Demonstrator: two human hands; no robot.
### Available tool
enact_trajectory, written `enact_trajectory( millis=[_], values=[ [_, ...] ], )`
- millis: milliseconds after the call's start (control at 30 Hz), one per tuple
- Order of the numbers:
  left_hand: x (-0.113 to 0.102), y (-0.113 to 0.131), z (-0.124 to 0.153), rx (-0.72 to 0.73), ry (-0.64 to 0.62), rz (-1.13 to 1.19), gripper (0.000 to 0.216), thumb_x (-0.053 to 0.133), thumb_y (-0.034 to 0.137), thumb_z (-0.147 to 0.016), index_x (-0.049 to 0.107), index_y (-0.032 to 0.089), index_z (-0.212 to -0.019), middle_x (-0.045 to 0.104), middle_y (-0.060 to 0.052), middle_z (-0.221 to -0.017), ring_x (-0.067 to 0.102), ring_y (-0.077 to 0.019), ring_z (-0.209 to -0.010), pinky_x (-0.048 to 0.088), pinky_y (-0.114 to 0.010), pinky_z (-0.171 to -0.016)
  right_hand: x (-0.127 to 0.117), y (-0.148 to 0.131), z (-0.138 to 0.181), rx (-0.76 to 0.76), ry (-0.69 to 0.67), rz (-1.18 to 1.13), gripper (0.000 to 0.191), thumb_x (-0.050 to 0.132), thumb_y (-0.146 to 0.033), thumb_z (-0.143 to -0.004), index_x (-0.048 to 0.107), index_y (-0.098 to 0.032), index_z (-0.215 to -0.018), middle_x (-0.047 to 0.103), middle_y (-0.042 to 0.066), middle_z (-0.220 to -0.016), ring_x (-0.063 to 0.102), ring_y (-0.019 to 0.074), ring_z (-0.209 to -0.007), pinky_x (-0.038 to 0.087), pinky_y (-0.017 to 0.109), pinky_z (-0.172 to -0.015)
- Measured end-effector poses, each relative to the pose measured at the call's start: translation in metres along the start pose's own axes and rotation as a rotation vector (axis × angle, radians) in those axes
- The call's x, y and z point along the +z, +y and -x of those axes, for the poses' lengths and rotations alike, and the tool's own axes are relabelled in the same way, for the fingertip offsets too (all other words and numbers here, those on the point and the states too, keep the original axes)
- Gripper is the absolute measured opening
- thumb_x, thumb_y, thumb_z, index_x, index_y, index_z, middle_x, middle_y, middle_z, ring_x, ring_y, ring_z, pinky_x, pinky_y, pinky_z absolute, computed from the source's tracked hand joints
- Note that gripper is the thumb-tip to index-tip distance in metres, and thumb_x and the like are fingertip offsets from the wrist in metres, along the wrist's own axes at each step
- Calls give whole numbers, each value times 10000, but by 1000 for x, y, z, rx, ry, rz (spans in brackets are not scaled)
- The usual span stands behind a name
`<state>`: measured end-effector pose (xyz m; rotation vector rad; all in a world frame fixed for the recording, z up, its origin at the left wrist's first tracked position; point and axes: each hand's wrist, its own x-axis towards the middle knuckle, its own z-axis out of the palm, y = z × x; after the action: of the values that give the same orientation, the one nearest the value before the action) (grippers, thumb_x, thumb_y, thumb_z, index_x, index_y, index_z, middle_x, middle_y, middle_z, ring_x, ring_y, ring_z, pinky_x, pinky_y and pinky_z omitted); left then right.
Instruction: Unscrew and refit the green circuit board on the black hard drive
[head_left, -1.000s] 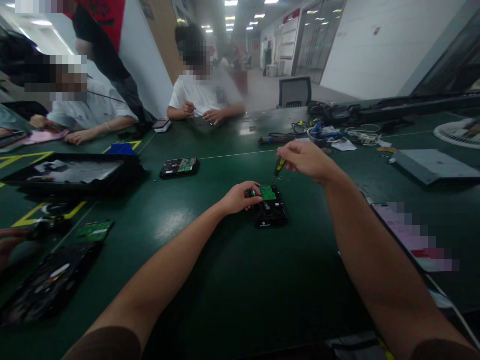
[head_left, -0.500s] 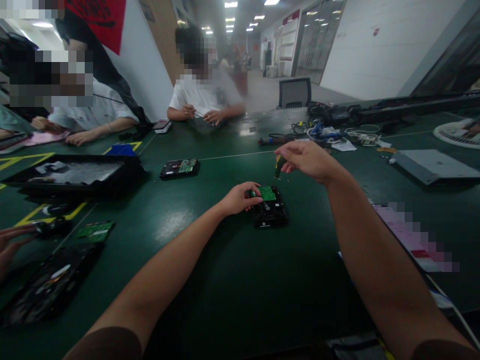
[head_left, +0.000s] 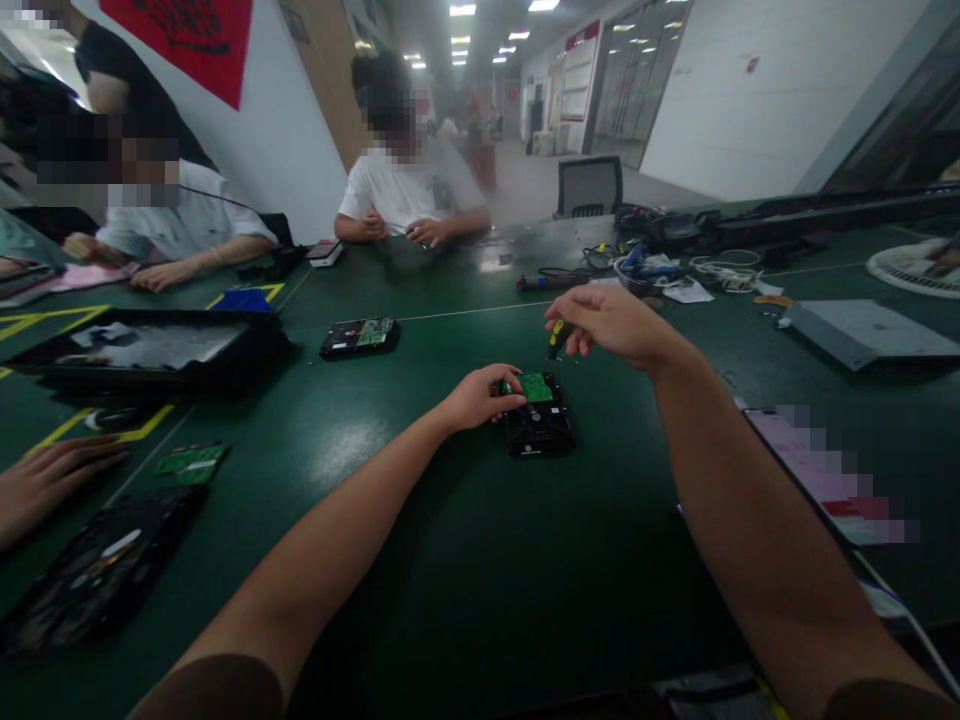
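A black hard drive [head_left: 538,430] with a green circuit board [head_left: 535,387] on its upper face lies on the table in front of me. My left hand [head_left: 491,394] grips the drive's left side, its thumb over the edge of the board. Above the far right corner of the drive, my right hand [head_left: 589,318] is closed around a small screwdriver [head_left: 556,338] with a yellow and dark handle. The screwdriver points down, tilted; its thin tip is near the drive's far right corner, and I cannot tell whether it touches.
Another hard drive [head_left: 358,337] lies further back left. A black tray [head_left: 150,345], an opened drive [head_left: 97,570] and a loose circuit board [head_left: 191,463] are at left, near a co-worker's hand [head_left: 56,485]. Cables [head_left: 652,268] and a grey metal case [head_left: 874,333] lie to the right.
The screwdriver has tilted and its tip has come slightly lower and left, nearer the drive's corner. My left hand stays put. At left, the co-worker's hand now lies flatter on the table.
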<state>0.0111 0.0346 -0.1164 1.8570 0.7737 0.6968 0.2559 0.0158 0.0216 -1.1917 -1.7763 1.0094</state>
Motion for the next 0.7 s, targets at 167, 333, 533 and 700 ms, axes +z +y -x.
enact_trajectory(
  millis=[167,333,533,700],
  values=[
    [0,0,0,-1,1,-11,270,763,326,-872,631,147,-1025,494,-165,-1514,606,-26,-607,538,-206,-496,-2,-6,5,-4,-96,19,265,694,-450,-937,754,-194,-970,721,44,-783,655,136,-613,500,272,-543],
    [0,2,0,-18,2,-2,260,764,309,-869,633,146,-1024,493,-169,-1516,613,-32,-621,538,-202,-502,-2,-7,4,-24,-20,131,199,752,-391,-890,745,-204,-824,681,22,-690,603,122,-586,440,257,-500],
    [0,0,-1,-11,2,-1,272,772,321,-861,640,148,-1024,495,-171,-1515,616,-35,-615,543,-212,-506,3,-8,3,27,-28,36,205,675,-373,-946,719,-195,-855,771,71,-955,593,98,-534,428,251,-430],
    [0,0,0,1,5,14,277,774,322,-857,639,150,-1027,501,-171,-1504,614,-33,-594,538,-216,-498,5,-10,5,20,-101,-38,291,681,-474,-950,723,-187,-971,747,53,-829,660,127,-617,539,245,-547]
  ],
)
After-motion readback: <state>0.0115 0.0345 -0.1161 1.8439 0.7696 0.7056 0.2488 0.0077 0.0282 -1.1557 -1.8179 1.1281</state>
